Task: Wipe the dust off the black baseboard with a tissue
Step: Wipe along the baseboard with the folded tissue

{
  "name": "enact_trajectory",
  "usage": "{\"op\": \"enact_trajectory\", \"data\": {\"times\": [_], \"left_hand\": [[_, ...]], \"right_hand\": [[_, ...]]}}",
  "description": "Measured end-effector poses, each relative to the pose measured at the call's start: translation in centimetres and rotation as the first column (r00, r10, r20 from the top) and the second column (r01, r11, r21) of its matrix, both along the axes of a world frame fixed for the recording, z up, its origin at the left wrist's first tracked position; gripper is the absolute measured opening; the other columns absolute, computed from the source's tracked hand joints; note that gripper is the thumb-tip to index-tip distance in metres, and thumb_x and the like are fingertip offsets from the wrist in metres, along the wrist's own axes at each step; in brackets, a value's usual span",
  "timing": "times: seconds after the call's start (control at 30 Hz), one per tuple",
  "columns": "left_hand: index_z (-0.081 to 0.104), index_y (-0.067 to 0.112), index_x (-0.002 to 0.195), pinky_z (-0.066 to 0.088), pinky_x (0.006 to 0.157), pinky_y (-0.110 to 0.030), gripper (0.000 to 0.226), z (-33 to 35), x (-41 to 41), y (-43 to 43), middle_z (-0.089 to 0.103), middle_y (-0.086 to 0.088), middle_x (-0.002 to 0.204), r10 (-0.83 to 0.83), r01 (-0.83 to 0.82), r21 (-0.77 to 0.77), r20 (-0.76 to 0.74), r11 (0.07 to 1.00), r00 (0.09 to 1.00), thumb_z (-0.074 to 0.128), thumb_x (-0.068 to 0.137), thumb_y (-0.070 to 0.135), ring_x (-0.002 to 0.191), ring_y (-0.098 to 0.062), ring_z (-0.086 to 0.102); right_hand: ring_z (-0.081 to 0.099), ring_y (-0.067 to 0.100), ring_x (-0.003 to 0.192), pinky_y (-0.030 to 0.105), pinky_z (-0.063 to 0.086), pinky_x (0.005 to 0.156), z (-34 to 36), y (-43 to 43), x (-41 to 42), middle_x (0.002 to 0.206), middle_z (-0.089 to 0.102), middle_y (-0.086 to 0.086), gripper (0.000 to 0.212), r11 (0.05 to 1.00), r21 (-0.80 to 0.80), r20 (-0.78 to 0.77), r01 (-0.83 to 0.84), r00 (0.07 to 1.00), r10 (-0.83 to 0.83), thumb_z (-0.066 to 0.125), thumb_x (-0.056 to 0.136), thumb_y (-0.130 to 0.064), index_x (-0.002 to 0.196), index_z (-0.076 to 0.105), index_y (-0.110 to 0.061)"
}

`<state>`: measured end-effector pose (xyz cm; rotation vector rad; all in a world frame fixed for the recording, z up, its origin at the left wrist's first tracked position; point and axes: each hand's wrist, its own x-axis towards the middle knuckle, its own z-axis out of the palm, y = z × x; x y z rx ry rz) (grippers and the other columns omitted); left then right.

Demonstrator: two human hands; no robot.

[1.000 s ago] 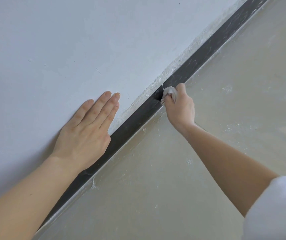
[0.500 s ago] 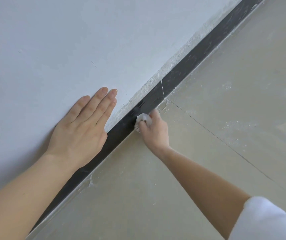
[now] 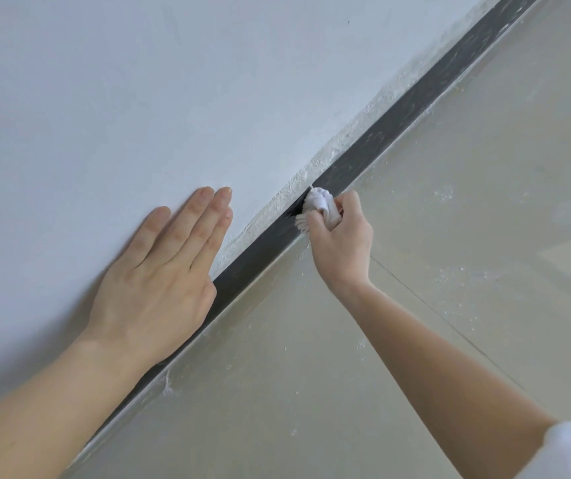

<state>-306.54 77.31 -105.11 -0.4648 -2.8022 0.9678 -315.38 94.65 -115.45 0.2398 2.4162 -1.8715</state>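
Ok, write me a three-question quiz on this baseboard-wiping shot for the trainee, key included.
1. True or false: the left hand lies flat, fingers straight, on the white painted wall.
2. What does the right hand hold against the black baseboard? A) a yellow sponge B) a crumpled white tissue C) a bristle brush
3. Which stretch of the baseboard looks dustier: the one beyond the tissue, or the one between the two hands?

Key: 1 true; 2 B; 3 the stretch beyond the tissue, which shows pale smears.
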Motion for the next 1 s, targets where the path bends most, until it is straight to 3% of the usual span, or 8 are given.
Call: {"op": "enact_trajectory", "data": {"times": [0.2, 0.37, 0.43, 0.53, 0.63, 0.73, 0.8, 1.0], "left_hand": [[0.026, 0.003, 0.151, 0.005, 0.119, -0.037, 0.066, 2.5, -1.1, 0.6, 0.020, -0.006, 0.159, -0.014, 0.014, -0.018, -0.003, 1.000, 1.000, 0.039, 0.087, 0.018, 0.146, -0.019, 0.018], [0.027, 0.004, 0.150, 0.002, 0.120, -0.035, 0.069, 5.3, -0.2, 0.4, 0.020, -0.004, 0.159, 0.020, -0.018, -0.046, 0.041, 0.999, 0.999, 0.040, 0.085, 0.017, 0.146, -0.018, 0.017], [0.026, 0.004, 0.151, 0.002, 0.120, -0.034, 0.069, 6.2, 0.4, 0.0, 0.020, -0.004, 0.159, 0.024, -0.022, -0.056, 0.039, 0.998, 0.999, 0.040, 0.085, 0.017, 0.146, -0.018, 0.016], [0.025, 0.004, 0.151, 0.004, 0.120, -0.034, 0.068, 7.1, 1.2, -1.0, 0.018, -0.004, 0.160, 0.019, -0.016, -0.083, 0.040, 0.996, 0.999, 0.040, 0.086, 0.017, 0.147, -0.018, 0.014], [0.023, 0.003, 0.151, 0.003, 0.120, -0.034, 0.068, 6.8, 1.4, -2.2, 0.014, -0.007, 0.160, -0.036, 0.043, -0.200, 0.041, 0.979, 0.999, 0.038, 0.087, 0.019, 0.147, -0.021, 0.012], [0.019, 0.003, 0.152, 0.004, 0.120, -0.035, 0.068, 5.8, 1.3, -3.2, 0.010, -0.010, 0.161, -0.107, 0.104, -0.327, 0.009, 0.939, 0.994, 0.034, 0.088, 0.022, 0.147, -0.022, 0.011], [0.018, 0.003, 0.153, 0.005, 0.119, -0.035, 0.068, 5.4, 1.2, -3.6, 0.009, -0.010, 0.161, -0.135, 0.115, -0.373, -0.029, 0.921, 0.990, 0.030, 0.089, 0.023, 0.147, -0.023, 0.010], [0.010, 0.003, 0.154, -0.002, 0.120, -0.036, 0.066, 5.4, 1.4, -3.3, 0.001, -0.011, 0.161, -0.116, 0.087, -0.397, -0.049, 0.914, 0.992, 0.019, 0.091, 0.023, 0.148, -0.023, 0.003]], "right_hand": [[0.037, 0.021, 0.060, 0.031, 0.030, 0.051, 0.9, -0.2, -0.2, 0.069, 0.040, -0.005, 0.031, 0.908, 0.288, -0.114, -0.305, 0.930, 0.349, 0.057, 0.087, -0.016, 0.079, 0.027, -0.018], [0.047, 0.035, 0.072, 0.034, 0.032, 0.056, 0.3, -1.9, 4.4, 0.088, 0.056, 0.012, 0.015, 0.609, 0.422, -0.072, -0.672, 0.644, 0.761, 0.051, 0.089, -0.014, 0.103, 0.044, -0.012], [0.047, 0.038, 0.067, 0.034, 0.031, 0.055, 0.4, -2.3, 5.5, 0.086, 0.057, 0.013, 0.015, 0.591, 0.439, -0.011, -0.677, 0.653, 0.757, 0.050, 0.090, -0.016, 0.104, 0.045, -0.012], [0.034, 0.027, 0.056, 0.032, 0.025, 0.052, 1.0, -2.3, 6.0, 0.069, 0.042, 0.001, 0.015, 0.732, 0.355, 0.062, -0.582, 0.796, 0.603, 0.048, 0.090, -0.020, 0.086, 0.037, -0.012], [0.035, 0.023, 0.062, 0.032, 0.025, 0.049, 1.6, -3.3, 6.7, 0.071, 0.042, -0.002, 0.021, 0.794, 0.277, 0.046, -0.542, 0.832, 0.552, 0.050, 0.092, -0.020, 0.083, 0.032, -0.014], [0.047, 0.033, 0.074, 0.034, 0.030, 0.054, 0.4, -5.4, 8.0, 0.086, 0.055, 0.011, 0.006, 0.602, 0.454, -0.026, -0.657, 0.665, 0.746, 0.049, 0.089, -0.009, 0.094, 0.048, -0.006], [0.053, 0.036, 0.080, 0.036, 0.032, 0.055, -0.8, -6.1, 8.5, 0.092, 0.059, 0.015, 0.017, 0.435, 0.572, 0.008, -0.695, 0.536, 0.844, 0.047, 0.087, -0.006, 0.103, 0.051, -0.003], [0.042, 0.032, 0.070, 0.033, 0.029, 0.057, 2.1, -1.8, 8.0, 0.079, 0.046, 0.005, 0.015, 0.412, 0.519, 0.147, -0.749, 0.553, 0.820, 0.049, 0.088, -0.019, 0.087, 0.036, -0.012]]}}
